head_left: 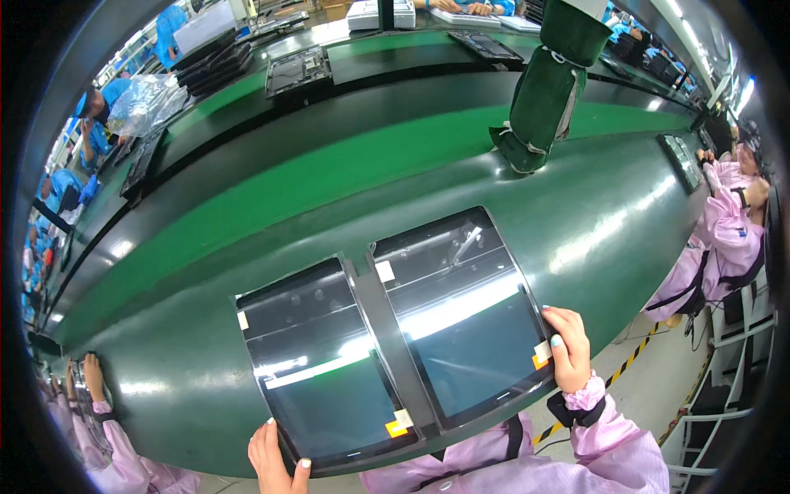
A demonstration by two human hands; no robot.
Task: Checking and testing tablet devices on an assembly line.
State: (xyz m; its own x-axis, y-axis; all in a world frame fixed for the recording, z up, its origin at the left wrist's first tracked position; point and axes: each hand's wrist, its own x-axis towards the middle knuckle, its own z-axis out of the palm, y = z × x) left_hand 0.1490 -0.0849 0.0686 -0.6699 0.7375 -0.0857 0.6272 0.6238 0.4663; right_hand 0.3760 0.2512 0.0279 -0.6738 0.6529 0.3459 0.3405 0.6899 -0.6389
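Observation:
Two glossy black tablet screens lie side by side in front of me: a left screen [329, 395] and a right screen [469, 346]. Each has white and orange tabs at its edges, and overhead lights reflect in the glass. A dark grey tray [387, 346] shows as a strip between them and seems to carry both. My left hand [276, 461] grips the near left corner, fingers along the side and thumb at the near edge. At the opposite side, my right hand [569, 350] holds the right edge, thumb nearest the tabs. The undersides are hidden.
A green mat covers the workbench [181, 346]. Beyond it, a line carries device housings [298, 72]. A green padded post [543, 107] rises at the back. Co-workers in pink sit at right [728, 222] and left [123, 453]; others in blue work opposite. A plastic bag [148, 105] lies far left.

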